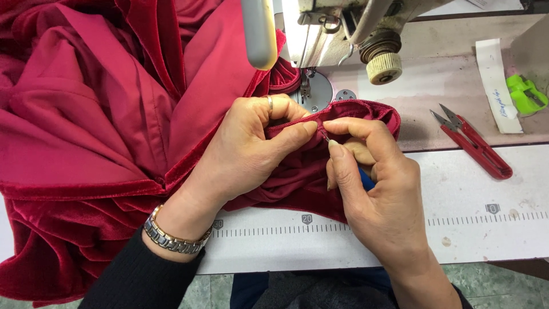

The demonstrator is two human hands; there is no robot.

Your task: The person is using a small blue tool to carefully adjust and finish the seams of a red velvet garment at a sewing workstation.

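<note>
My left hand (251, 146) pinches a folded edge of dark red velvet fabric (103, 114) between thumb and fingers, just in front of the sewing machine (337, 28). My right hand (372, 177) meets it from the right and grips a thin pointed tool with a blue handle (366, 178), its tip at the fabric seam by my left thumb. The fabric is heaped over the left half of the table and runs under the presser foot (306, 86). A ring and a metal watch sit on my left hand and wrist.
Red thread snips (474, 146) lie on the table at the right. A green plastic clip (526, 94) and a white paper strip (496, 80) lie at the far right. A ruler scale (457, 220) runs along the white table's front edge.
</note>
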